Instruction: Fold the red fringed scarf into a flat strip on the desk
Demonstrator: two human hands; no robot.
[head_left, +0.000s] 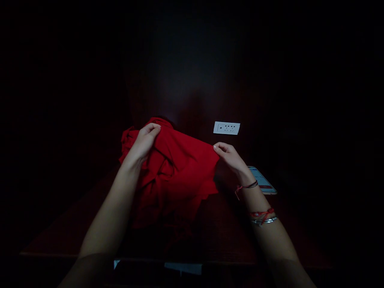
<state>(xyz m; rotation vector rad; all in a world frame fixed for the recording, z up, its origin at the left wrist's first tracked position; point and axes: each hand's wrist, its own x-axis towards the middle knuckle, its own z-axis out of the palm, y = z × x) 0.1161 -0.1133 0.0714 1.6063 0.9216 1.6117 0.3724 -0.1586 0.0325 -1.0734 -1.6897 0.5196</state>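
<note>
A large piece of red cloth (186, 164) hangs between my two hands, its upper edge pulled taut and sloping down to the right. My left hand (146, 138) pinches that edge near the cloth's bunched left part. At the right corner, my right hand (229, 155) grips the edge between thumb and fingers. Below, the fabric falls in loose folds toward the dark table. Whether it is a garment or a plain sheet, I cannot tell. Bracelets circle my right wrist and forearm.
A lit phone (265, 186) lies on the dark table (228, 240), just beyond my right wrist. On the wall behind is a white power socket (227, 128). The table's front edge runs across the bottom of the view. Deep shadow hides the surroundings.
</note>
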